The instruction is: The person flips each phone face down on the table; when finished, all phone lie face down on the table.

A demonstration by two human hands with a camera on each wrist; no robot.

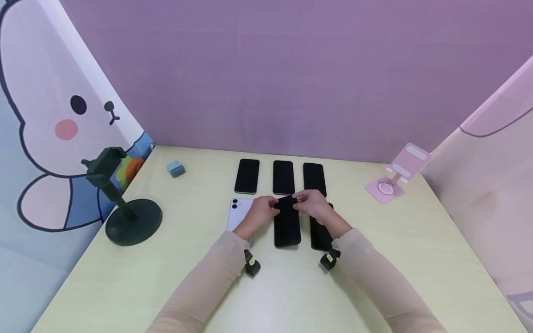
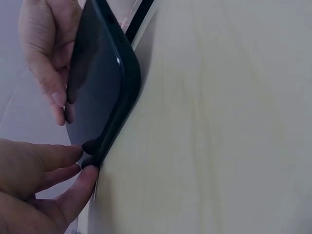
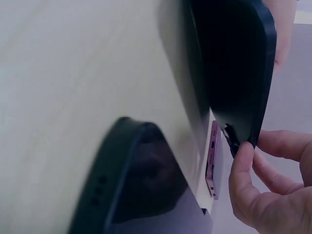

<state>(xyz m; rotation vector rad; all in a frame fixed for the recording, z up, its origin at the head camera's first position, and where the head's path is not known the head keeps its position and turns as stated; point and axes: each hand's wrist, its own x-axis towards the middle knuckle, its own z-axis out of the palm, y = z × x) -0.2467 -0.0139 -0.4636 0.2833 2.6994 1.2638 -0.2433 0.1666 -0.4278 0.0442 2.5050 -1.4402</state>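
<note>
Both hands hold a black phone (image 1: 287, 229) in the middle of the front row, its dark screen facing up. My left hand (image 1: 259, 212) pinches its upper left edge between thumb and fingers. At the upper right corner, my right hand (image 1: 314, 204) pinches the other side. The held phone's back is partly exposed in the right wrist view, tilted off the table. Under my left wrist lies a lilac phone (image 1: 237, 213), back up with two lenses, partly covered. Another black phone (image 1: 319, 236) lies below my right hand, partly hidden by it.
Behind the hands lie three dark phones in a row: left (image 1: 247, 176), middle (image 1: 283, 178) and right (image 1: 314, 177). A dark green stand (image 1: 133, 222) is at the left, near a small blue block (image 1: 176, 169). A pink phone stand (image 1: 385, 189) stands at the right.
</note>
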